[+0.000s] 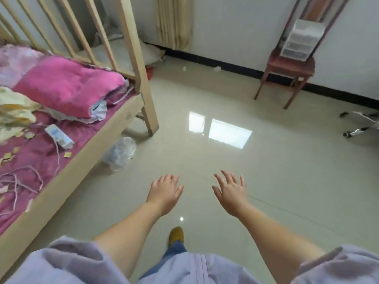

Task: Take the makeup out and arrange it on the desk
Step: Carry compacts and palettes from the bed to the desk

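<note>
Both hands, left hand point(165, 190) and right hand point(231, 191), hung released, grasping nothing. Clear drawers point(298, 41) on the chair point(287, 66) stood well ahead, nearer the right hand; no makeup showed.

Bare floor point(235, 160) lies open ahead. The bed frame point(143, 78) crowds the left. A chair point(287, 70) carrying a drawer organizer point(301, 39) stands far right.

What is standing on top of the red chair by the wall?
On the red chair stands a clear drawer unit with several stacked drawers, leaning close to the chair's back. What the drawers hold cannot be made out; the plastic is cloudy and far away.
</note>
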`<state>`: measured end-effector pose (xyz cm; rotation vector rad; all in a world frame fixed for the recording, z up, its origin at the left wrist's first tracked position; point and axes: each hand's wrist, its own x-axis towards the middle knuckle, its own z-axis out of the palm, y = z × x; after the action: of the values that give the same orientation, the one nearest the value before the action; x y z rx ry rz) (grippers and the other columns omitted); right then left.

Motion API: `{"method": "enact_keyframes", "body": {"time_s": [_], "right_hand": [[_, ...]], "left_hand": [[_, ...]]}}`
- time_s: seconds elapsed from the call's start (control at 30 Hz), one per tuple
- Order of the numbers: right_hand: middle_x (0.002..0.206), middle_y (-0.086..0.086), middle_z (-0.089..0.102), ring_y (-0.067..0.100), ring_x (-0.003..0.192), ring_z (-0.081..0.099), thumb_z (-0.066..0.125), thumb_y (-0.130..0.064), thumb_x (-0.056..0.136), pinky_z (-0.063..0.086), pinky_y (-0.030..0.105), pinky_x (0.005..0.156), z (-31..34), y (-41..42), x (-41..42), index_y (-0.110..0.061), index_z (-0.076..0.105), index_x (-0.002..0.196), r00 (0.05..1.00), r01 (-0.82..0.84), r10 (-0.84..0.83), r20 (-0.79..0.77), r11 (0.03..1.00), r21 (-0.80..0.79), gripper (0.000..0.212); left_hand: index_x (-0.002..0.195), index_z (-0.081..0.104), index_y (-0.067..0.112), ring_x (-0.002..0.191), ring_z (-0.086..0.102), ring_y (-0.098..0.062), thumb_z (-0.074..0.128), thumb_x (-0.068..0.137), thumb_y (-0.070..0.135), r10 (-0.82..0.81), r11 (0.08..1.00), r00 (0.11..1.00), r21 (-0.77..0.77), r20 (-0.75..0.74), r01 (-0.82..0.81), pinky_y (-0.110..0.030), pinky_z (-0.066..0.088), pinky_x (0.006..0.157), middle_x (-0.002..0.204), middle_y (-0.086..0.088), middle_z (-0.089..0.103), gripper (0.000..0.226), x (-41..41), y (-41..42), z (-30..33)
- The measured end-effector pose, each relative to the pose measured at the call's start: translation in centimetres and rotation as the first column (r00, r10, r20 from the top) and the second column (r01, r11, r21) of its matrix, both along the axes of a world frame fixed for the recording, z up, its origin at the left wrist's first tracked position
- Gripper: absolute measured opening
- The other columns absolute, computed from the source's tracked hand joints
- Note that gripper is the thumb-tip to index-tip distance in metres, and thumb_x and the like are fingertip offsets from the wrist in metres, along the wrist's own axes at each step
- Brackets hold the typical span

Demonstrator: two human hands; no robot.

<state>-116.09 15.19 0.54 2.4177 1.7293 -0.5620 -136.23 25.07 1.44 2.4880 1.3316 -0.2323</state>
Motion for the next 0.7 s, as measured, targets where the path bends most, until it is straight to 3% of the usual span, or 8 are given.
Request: {"method": "enact_keyframes", "body": {"time_s": [0.23,0.4,0.7], "right_hand": [[0.157,0.002,0.016,0.019,0.145,0.013,0.024,-0.042,0.101,0.008,0.042,0.117,0.5,5.4,9.8,-0.025,0.022,0.147,0.941,0.335,-0.333,-0.058,0.942,0.036,0.049],[0.157,0.002,0.018,0.018,0.144,0.017,0.026,-0.043,0.101,0.012,0.040,0.116,-1.0,6.5,20.6,-0.026,0.024,0.147,0.855,0.517,-0.518,-0.024,0.856,-0.019,0.049],[0.155,0.004,0.022,0.019,0.144,0.016,0.025,-0.043,0.100,0.015,0.041,0.115,1.3,14.8,47.4,-0.024,0.026,0.145,0.863,0.499,-0.501,0.070,0.866,0.037,0.049]], "left_hand": [[0.137,0.040,0.024,0.125,0.043,-0.024,-0.005,0.075,0.059,-0.282,0.959,0.959,-0.016,-0.023,0.282,-0.034,0.031,0.100,0.133,-0.005,0.048,0.085,14.3,11.5,0.4],[0.139,0.035,0.023,0.127,0.040,-0.023,0.019,0.097,0.048,-0.469,0.882,0.883,-0.040,-0.004,0.469,-0.034,0.028,0.103,0.137,-0.004,0.044,0.052,28.7,15.8,-0.8],[0.139,0.035,0.021,0.128,0.039,-0.023,0.025,0.099,0.044,-0.465,0.884,0.884,-0.024,0.040,0.466,-0.035,0.027,0.104,0.137,-0.003,0.043,0.047,53.2,25.0,0.2]]}}
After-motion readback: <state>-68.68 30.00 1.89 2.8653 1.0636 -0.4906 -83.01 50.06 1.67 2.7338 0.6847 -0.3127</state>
